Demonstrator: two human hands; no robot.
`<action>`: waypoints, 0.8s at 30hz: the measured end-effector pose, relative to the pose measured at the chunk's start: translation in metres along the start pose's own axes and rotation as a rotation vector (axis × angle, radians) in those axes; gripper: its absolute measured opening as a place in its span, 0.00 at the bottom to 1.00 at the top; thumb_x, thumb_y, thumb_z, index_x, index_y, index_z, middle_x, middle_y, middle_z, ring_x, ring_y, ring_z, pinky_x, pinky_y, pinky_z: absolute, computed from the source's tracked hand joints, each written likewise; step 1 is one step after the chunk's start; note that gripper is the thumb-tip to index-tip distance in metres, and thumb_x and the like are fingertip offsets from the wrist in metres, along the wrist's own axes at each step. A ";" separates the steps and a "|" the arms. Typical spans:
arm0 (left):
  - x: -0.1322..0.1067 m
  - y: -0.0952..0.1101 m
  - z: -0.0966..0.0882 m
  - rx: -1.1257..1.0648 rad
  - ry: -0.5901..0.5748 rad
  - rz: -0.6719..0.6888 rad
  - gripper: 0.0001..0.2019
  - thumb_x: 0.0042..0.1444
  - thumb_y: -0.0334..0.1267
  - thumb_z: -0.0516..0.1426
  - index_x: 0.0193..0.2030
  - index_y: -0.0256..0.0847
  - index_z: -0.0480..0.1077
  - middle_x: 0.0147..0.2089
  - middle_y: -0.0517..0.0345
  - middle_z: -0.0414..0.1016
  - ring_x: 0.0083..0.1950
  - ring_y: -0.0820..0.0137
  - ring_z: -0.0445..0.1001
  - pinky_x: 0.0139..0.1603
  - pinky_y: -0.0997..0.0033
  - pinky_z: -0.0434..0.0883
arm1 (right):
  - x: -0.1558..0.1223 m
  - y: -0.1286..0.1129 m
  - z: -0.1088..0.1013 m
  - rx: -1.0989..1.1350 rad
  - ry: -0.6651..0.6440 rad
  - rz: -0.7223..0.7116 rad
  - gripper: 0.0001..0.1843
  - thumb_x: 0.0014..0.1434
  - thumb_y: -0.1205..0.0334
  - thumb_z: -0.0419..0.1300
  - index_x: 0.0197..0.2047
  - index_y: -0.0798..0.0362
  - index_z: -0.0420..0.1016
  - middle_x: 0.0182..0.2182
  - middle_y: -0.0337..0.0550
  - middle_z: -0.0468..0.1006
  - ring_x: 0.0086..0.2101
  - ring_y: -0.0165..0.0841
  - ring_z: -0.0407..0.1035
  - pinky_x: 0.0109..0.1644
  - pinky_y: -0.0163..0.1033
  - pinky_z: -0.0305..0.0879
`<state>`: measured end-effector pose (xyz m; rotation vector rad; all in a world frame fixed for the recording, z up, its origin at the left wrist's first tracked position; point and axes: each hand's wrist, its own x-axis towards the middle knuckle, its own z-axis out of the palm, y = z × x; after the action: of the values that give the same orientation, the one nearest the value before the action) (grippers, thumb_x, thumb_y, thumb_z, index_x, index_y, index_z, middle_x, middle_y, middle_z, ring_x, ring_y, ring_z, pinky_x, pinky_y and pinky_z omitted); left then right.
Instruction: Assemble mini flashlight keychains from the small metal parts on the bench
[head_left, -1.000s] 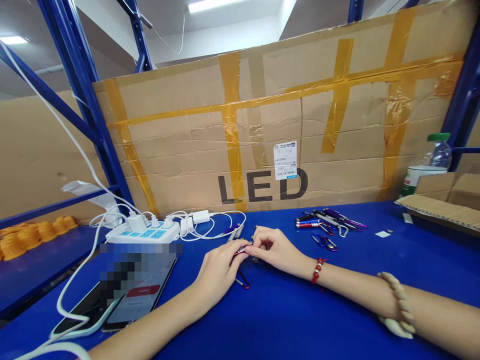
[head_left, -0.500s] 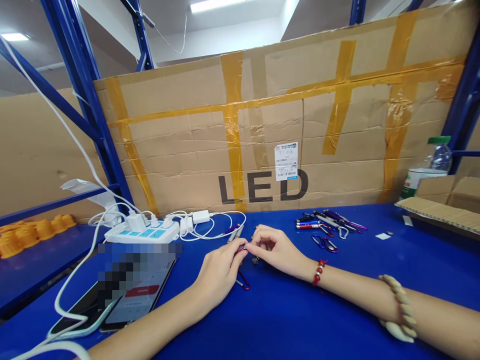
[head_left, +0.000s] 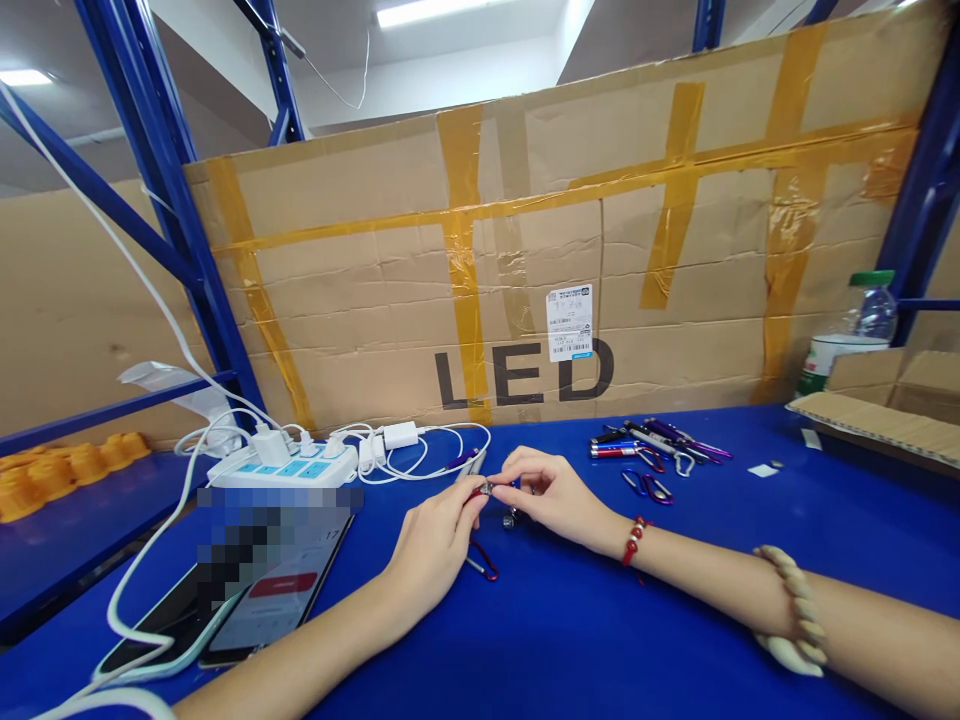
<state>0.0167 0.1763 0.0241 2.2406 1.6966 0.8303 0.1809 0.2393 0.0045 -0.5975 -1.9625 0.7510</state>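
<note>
My left hand (head_left: 431,545) is closed around a small red keychain flashlight (head_left: 478,491), most of it hidden by the fingers. A red carabiner (head_left: 488,562) hangs below this hand, near the table. My right hand (head_left: 559,497) meets it from the right, thumb and forefinger pinched at the flashlight's silver end. Under the curled fingers of the right hand shows a small dark silver cylindrical part (head_left: 511,519); whether it is held or lies on the table I cannot tell. Behind the hands lies a slim silver-and-purple piece (head_left: 468,462).
Several small flashlights with carabiners (head_left: 651,442) lie at the back right, with loose carabiners (head_left: 649,487) nearer. To the left are a power strip (head_left: 289,468), white cables and two phones (head_left: 281,590). An open cardboard box (head_left: 870,410) and a bottle (head_left: 847,335) stand at right.
The silver end of the red flashlight shows more clearly between the fingertips. Both hands stay almost in place, and the view has shifted slightly.
</note>
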 end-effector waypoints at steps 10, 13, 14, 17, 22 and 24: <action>0.002 -0.006 0.004 -0.095 -0.048 0.104 0.16 0.61 0.41 0.40 0.46 0.43 0.65 0.38 0.57 0.70 0.37 0.73 0.67 0.38 0.76 0.64 | 0.003 0.006 -0.001 0.144 -0.027 0.060 0.15 0.47 0.52 0.64 0.23 0.58 0.74 0.30 0.41 0.67 0.24 0.23 0.60 0.23 0.30 0.57; 0.002 -0.007 0.004 -0.088 -0.056 0.136 0.16 0.61 0.39 0.39 0.46 0.41 0.65 0.35 0.57 0.69 0.35 0.74 0.66 0.37 0.76 0.64 | 0.003 0.005 -0.003 0.150 -0.031 0.073 0.16 0.46 0.52 0.64 0.22 0.58 0.73 0.30 0.41 0.66 0.23 0.22 0.60 0.23 0.30 0.57; 0.002 -0.008 0.004 -0.073 -0.060 0.149 0.16 0.61 0.39 0.39 0.43 0.40 0.66 0.33 0.58 0.68 0.34 0.74 0.66 0.36 0.76 0.63 | 0.003 0.005 -0.003 0.145 -0.038 0.072 0.16 0.46 0.52 0.64 0.21 0.58 0.73 0.30 0.41 0.66 0.23 0.22 0.60 0.24 0.31 0.57; 0.002 -0.008 0.004 -0.046 -0.072 0.192 0.15 0.61 0.38 0.40 0.35 0.39 0.66 0.29 0.60 0.66 0.30 0.76 0.64 0.34 0.77 0.61 | 0.002 0.005 -0.004 0.141 -0.057 0.065 0.16 0.45 0.52 0.65 0.21 0.58 0.73 0.30 0.41 0.66 0.25 0.23 0.60 0.25 0.31 0.58; 0.001 -0.008 0.004 -0.058 -0.106 0.236 0.15 0.61 0.35 0.41 0.30 0.38 0.65 0.27 0.61 0.66 0.29 0.77 0.64 0.33 0.79 0.61 | 0.000 0.004 -0.005 0.182 -0.101 0.086 0.15 0.44 0.53 0.66 0.21 0.58 0.73 0.30 0.40 0.66 0.23 0.22 0.61 0.25 0.31 0.58; 0.001 -0.008 0.004 -0.053 -0.109 0.256 0.14 0.61 0.35 0.42 0.31 0.38 0.66 0.28 0.61 0.67 0.29 0.77 0.65 0.34 0.80 0.62 | -0.001 0.003 -0.005 0.184 -0.118 0.083 0.15 0.44 0.54 0.66 0.20 0.58 0.73 0.29 0.41 0.66 0.25 0.24 0.62 0.27 0.32 0.59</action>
<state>0.0122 0.1801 0.0171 2.4517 1.3437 0.7781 0.1862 0.2421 0.0036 -0.5361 -1.9573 1.0272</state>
